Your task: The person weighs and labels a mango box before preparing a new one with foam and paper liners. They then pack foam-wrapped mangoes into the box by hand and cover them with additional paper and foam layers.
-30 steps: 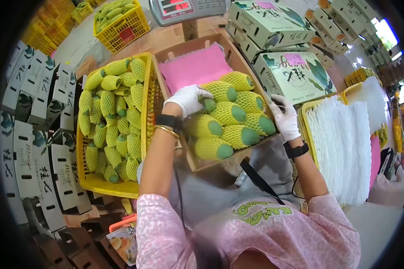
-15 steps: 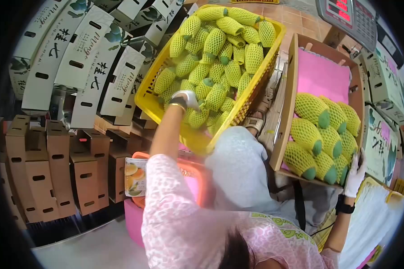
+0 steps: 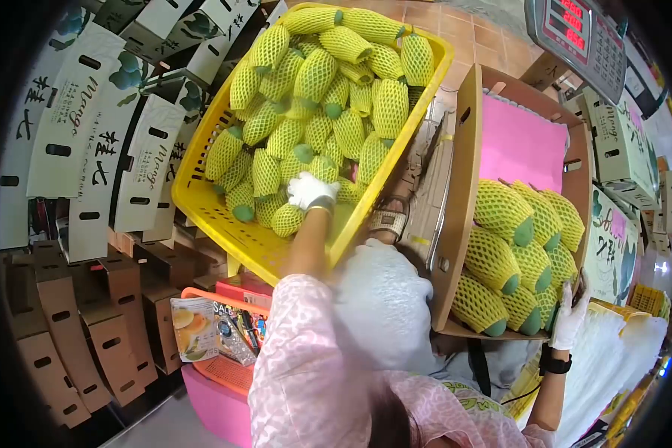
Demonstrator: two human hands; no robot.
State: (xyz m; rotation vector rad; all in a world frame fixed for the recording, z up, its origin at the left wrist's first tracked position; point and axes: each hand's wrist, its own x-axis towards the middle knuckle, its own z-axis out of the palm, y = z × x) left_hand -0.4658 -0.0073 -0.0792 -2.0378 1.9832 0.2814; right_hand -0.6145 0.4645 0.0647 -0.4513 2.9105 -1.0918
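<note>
Net-sleeved mangoes (image 3: 391, 109) — likely firm, bruisable — are best cupped mid-body; some are touched by the left hand (image 3: 311, 192), grip unclear; the right hand (image 3: 570, 321) is held uncurled beside the carton (image 3: 459, 187).

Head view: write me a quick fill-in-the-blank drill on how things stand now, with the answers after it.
1. The left hand is among netted fruit in the ____ crate.
2. The right hand wears a ____ glove.
3. The sheet inside the cardboard box is ____.
4. Digits on the scale glow ____.
Missing words: yellow; white; pink; red.
</note>
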